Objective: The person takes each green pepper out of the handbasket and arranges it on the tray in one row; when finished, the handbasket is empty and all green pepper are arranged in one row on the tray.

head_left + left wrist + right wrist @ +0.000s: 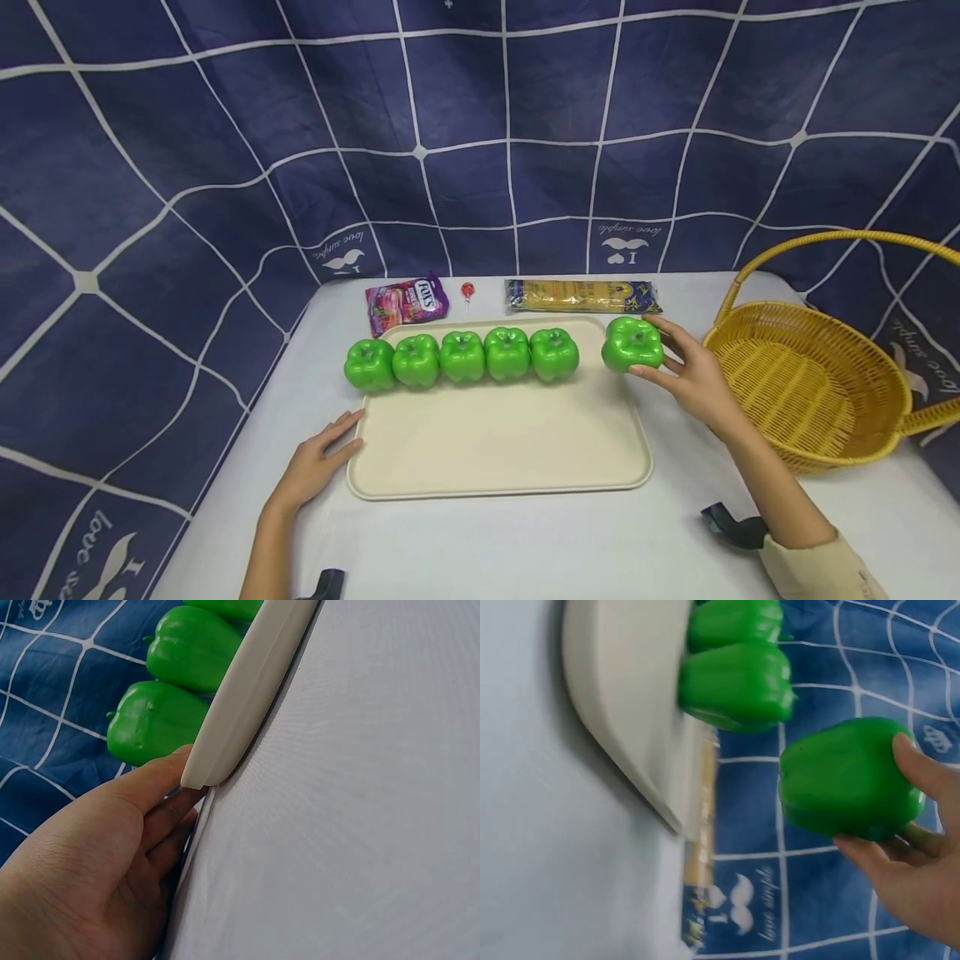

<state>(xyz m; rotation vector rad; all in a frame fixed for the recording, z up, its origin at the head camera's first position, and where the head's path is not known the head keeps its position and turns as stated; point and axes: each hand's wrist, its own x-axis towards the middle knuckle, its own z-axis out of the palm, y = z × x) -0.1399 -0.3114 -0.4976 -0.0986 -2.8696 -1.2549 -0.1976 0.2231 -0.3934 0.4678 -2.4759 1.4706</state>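
My right hand (693, 375) grips a green bell pepper (632, 343) between thumb and fingers, at the far right corner of the cream tray (495, 442). In the right wrist view the held bell pepper (847, 780) shows from the side, apart from the others. Several more green bell peppers (463, 357) stand side by side in a row along the tray's far side, the leftmost overlapping its left rim. My left hand (315, 462) touches the tray's left edge with loosely extended fingers. The left wrist view shows its fingertips right at the rim (240, 697).
A yellow wicker basket (888, 417) with a tall handle stands to the right. Behind the tray lie a purple candy bag (408, 304), a red lollipop (468, 290) and a pack of noodles (581, 296). A dark blue checked cloth (465, 192) hangs behind the white table.
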